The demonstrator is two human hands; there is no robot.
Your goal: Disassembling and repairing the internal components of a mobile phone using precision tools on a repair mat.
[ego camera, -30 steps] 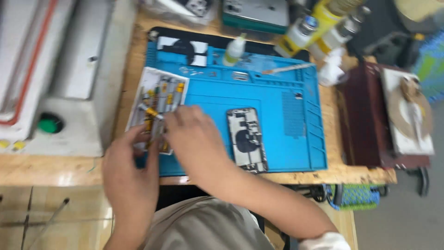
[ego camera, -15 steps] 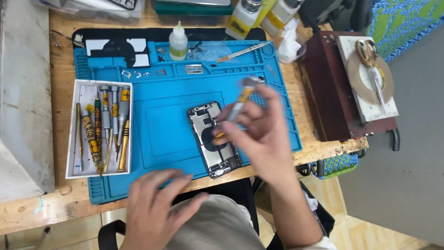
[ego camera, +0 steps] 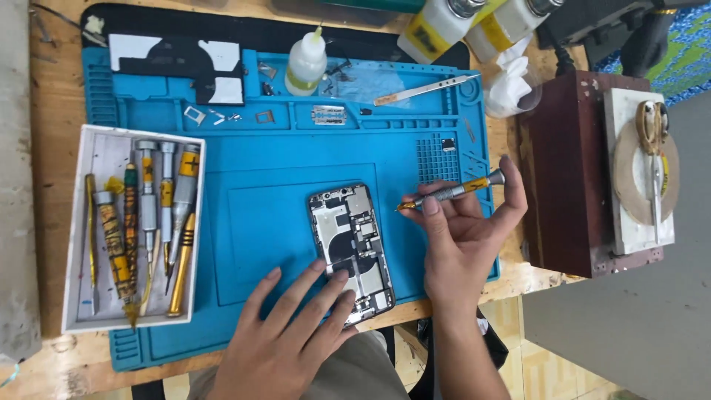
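- The opened smartphone (ego camera: 351,252) lies flat, insides up, near the middle front of the blue repair mat (ego camera: 259,148), its lower end close to the mat's near edge.
- The left hand (ego camera: 285,333) lies spread and flat, fingertips pressing the phone's lower end against the mat; it grips nothing, it only steadies.
- The right hand (ego camera: 466,237) is closed round a precision screwdriver (ego camera: 452,191), pinched between thumb and fingers, with the index finger curled over its back cap. The tool lies nearly level, its tip pointing toward the phone's upper right corner, just beside it and seemingly not touching.
- Handling, as I judge it: the phone is light, thin and stiff, but with shields and connectors bare it is fragile on top. Hold it by the frame edges or press at a corner, never on the exposed parts. The mat looks grippy enough to keep it from sliding.
- The screwdriver is slim, light and rigid, and its knurled metal barrel gives the fingers purchase.
- To the left, a white tray (ego camera: 96,148) holds more screwdrivers and tweezers.
- Along the mat's far side are a small dropper bottle (ego camera: 306,63), tweezers (ego camera: 426,90) and small loose parts in the compartments.
- A dark brown box (ego camera: 563,192) stands at the right on the wooden bench (ego camera: 55,96).
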